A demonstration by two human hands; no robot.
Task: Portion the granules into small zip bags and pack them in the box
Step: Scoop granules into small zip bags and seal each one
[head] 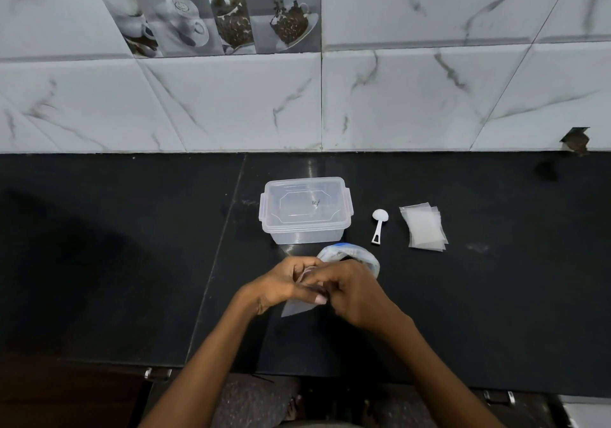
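Both hands meet over the black counter, pinching one small clear zip bag (295, 308) by its top. My left hand (280, 285) grips its left side and my right hand (353, 290) its right side. Just behind them stands an open pouch (360, 255) with a blue-edged rim; its contents are mostly hidden. A clear plastic box (305, 211) with its lid on sits further back. To its right lies a white scoop (378, 224), then a small stack of empty zip bags (424, 227).
The black counter (132, 245) ends at a marble-tiled wall (396, 97) behind the box. Its front edge runs near my body at the bottom of the view. A small dark object (577, 141) sits at the wall on the far right.
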